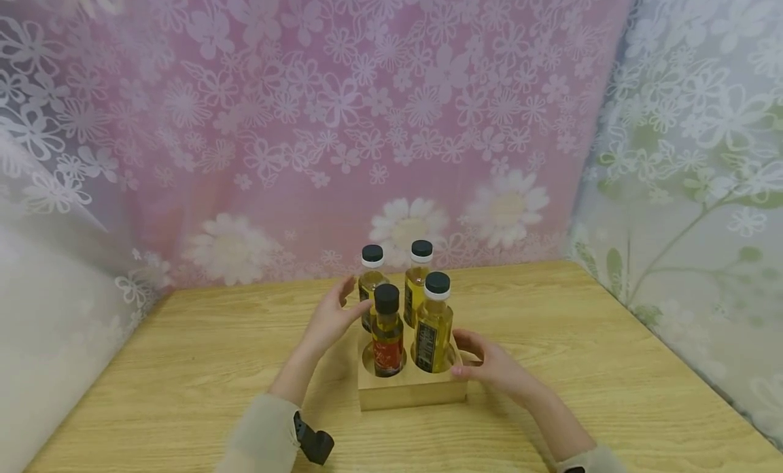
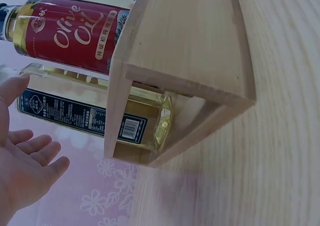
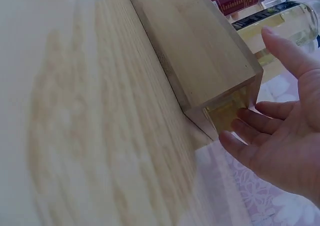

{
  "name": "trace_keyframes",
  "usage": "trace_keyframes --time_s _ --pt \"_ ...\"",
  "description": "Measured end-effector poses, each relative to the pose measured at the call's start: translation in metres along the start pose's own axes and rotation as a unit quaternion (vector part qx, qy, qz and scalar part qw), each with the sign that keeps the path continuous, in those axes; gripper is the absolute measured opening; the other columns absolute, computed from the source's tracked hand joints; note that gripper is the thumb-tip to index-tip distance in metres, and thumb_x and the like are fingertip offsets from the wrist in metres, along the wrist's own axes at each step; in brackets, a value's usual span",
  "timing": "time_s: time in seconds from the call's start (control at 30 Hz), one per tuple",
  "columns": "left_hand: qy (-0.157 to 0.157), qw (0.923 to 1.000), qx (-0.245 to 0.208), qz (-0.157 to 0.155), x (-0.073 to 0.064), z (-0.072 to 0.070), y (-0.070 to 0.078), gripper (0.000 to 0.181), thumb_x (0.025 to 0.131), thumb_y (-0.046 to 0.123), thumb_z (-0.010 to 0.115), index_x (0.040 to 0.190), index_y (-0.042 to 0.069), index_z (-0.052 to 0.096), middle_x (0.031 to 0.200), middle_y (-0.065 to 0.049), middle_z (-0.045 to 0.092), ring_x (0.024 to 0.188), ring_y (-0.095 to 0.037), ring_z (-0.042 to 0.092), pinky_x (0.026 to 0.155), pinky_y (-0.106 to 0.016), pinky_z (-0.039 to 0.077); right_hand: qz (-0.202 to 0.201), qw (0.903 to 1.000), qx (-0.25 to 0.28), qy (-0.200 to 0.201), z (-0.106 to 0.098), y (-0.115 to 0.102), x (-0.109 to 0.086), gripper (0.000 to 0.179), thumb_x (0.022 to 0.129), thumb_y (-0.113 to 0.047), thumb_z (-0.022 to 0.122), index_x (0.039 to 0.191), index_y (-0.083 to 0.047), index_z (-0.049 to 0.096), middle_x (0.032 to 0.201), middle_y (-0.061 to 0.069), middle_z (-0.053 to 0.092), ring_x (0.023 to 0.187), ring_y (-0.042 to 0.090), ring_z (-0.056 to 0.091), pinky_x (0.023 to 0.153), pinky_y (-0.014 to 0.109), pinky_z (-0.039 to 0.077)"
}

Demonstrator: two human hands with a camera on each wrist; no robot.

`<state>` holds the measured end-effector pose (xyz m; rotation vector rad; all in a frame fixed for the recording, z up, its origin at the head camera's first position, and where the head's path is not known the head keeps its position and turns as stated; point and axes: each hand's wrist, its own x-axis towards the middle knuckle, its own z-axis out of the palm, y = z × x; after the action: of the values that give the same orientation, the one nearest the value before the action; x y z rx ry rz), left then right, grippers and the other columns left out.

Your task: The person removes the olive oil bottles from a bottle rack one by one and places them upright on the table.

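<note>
A wooden bottle rack (image 1: 413,394) with round holes holds several upright oil bottles. At the front left is an olive oil bottle (image 1: 388,351) with a red label and black cap. The front right bottle (image 1: 433,337) holds yellow oil and has a dark label. Behind stand a left bottle (image 1: 370,283) and a right bottle (image 1: 416,283), both dark-capped. My left hand (image 1: 330,320) is beside the back left bottle, thumb and fingers spread; the left wrist view shows its palm empty. My right hand (image 1: 498,371) is at the rack's right side, fingers loosely bent near its open end (image 3: 227,111).
The rack stands on a wood-grain table (image 1: 214,371). A pink flowered curtain (image 1: 367,119) hangs along the back edge, with a pale flowered sheet (image 1: 691,153) on the right and a whitish one (image 1: 55,269) on the left.
</note>
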<state>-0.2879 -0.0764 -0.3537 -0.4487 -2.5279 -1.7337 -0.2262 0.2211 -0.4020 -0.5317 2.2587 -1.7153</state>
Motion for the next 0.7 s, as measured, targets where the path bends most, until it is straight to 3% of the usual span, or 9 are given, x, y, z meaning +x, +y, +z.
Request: trace_keyframes --time_s 0.27,0.43,0.7 --pt "0.001 0.9999 -0.011 0.003 0.015 0.012 -0.001 0.073 0.084 0.019 0.067 0.145 0.006 0.029 0.144 -0.015 0.034 0.13 -0.037 0.033 0.1 -0.05 0.035 -0.003 0.9997 -0.023 0.005 0.006 0.002 -0.004 0.087 0.083 -0.019 0.071 0.145 0.004 0.014 0.148 0.028 0.015 0.128 0.052 0.026 0.101 0.053 0.032" --pt "-0.001 0.9997 -0.021 0.009 0.016 0.013 -0.001 0.067 0.083 0.018 0.069 0.141 0.007 0.037 0.137 -0.017 0.042 0.125 -0.035 0.039 0.093 -0.051 0.041 0.008 0.9993 -0.037 0.004 0.005 0.001 -0.006 0.089 0.082 -0.02 0.072 0.146 0.002 0.014 0.149 0.027 0.013 0.127 0.053 0.026 0.102 0.057 0.028" --pt "-0.004 0.9999 -0.007 0.007 0.017 0.011 0.0 0.066 0.083 0.02 0.07 0.14 0.008 0.039 0.136 -0.018 0.042 0.125 -0.035 0.039 0.093 -0.052 0.04 -0.001 0.9989 -0.046 -0.01 0.0 0.0 -0.003 0.091 0.08 -0.018 0.074 0.146 0.004 0.014 0.149 0.028 0.013 0.127 0.052 0.026 0.103 0.058 0.025"
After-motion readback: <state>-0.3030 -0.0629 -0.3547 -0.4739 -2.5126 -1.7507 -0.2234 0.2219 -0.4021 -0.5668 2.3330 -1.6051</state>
